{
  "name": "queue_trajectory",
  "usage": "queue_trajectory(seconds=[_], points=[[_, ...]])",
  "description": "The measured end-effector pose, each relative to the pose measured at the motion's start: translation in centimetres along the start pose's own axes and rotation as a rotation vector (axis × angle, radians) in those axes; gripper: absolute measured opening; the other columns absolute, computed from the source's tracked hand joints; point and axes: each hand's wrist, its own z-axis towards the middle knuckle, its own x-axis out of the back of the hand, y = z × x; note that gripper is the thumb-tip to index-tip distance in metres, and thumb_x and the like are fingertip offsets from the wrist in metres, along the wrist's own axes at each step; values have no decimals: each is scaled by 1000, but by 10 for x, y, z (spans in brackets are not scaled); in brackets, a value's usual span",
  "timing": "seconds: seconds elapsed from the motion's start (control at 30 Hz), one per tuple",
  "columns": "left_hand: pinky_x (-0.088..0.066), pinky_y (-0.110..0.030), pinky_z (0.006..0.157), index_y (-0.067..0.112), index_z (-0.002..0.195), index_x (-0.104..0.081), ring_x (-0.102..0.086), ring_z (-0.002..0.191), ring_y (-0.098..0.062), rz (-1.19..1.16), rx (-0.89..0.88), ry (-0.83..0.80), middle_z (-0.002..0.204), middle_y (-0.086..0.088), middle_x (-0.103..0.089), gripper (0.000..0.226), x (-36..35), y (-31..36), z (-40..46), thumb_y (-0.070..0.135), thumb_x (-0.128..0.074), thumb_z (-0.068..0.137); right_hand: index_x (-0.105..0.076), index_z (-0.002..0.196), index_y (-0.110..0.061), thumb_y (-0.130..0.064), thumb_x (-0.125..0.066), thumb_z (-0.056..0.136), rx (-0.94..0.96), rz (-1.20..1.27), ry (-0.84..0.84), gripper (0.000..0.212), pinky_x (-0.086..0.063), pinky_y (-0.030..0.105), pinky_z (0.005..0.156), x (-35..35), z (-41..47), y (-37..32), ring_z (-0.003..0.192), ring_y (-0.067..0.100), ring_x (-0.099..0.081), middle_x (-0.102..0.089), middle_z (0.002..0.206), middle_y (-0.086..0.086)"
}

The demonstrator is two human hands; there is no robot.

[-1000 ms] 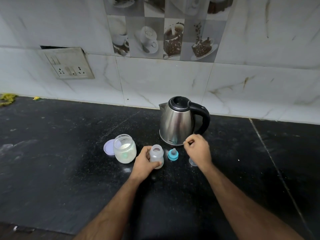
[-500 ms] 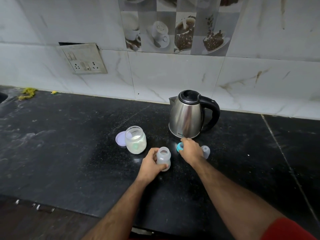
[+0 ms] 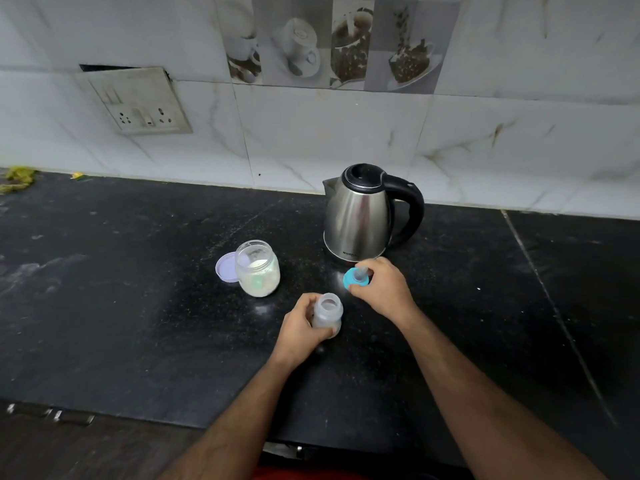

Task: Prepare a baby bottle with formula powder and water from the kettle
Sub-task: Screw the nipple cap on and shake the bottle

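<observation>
A small clear baby bottle (image 3: 327, 311) stands open-topped on the black counter (image 3: 138, 306), gripped at its side by my left hand (image 3: 299, 327). My right hand (image 3: 381, 287) holds the blue teat ring with its nipple (image 3: 353, 277), tilted just above the counter to the right of the bottle. An open glass jar of white formula powder (image 3: 258, 268) stands to the left, its lilac lid (image 3: 225, 268) lying beside it. The steel kettle (image 3: 360, 216) with a black handle stands behind my right hand, lid closed.
A tiled wall runs behind the counter, with a socket plate (image 3: 138, 102) at the left. Yellow scraps (image 3: 17, 178) lie at the counter's far left. White powder specks dust the counter around the jar and bottle. The counter's front edge is near my elbows.
My right hand moved from beside the kettle to the blue teat ring and picked it up. The clear cap seen earlier by that hand is out of sight. My left hand keeps hold of the bottle.
</observation>
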Motion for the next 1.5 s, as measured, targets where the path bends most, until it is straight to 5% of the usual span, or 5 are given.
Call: queue_trajectory(seconds=[0.63, 0.97, 1.2, 1.37, 1.5], points=[[-53, -18, 86, 14, 106, -60, -69, 100, -3, -8, -40, -132, 105, 4, -74, 50, 4, -4, 8, 1, -88, 66, -63, 126, -23, -32, -76, 76, 206, -180, -296, 52, -51, 34, 89, 8, -35, -40, 99, 10, -57, -54, 113, -7], [-49, -12, 74, 18, 102, -60, -66, 85, 7, 45, -38, -145, 94, 7, -73, 46, 6, -3, 8, 7, -88, 67, -64, 102, -16, -63, -69, 74, 103, -423, -163, 55, -47, 29, 77, 5, -46, -59, 91, 16, -62, -64, 96, -3], [-53, -22, 91, 18, 104, -60, -69, 102, -3, 22, -38, -151, 107, 5, -74, 50, 7, -5, 10, 6, -90, 65, -47, 140, -24, -44, -76, 75, 143, -368, -403, 74, -47, 35, 93, 25, -37, -57, 115, 18, -55, -52, 126, -1], [-53, -20, 89, 10, 105, -59, -69, 101, -5, 21, -32, -149, 107, 3, -74, 50, 6, -7, 11, 1, -88, 65, -66, 105, -24, -38, -76, 76, 205, -374, -361, 34, -45, 31, 78, 25, -33, -56, 93, 13, -56, -55, 94, -10], [-53, -17, 80, 15, 102, -60, -70, 94, -3, 35, -30, -150, 100, 3, -75, 47, 6, -5, 10, 5, -88, 66, -55, 86, -19, -68, -69, 71, 148, -487, -216, 53, -41, 31, 68, 14, -39, -56, 82, 15, -59, -61, 85, -4]])
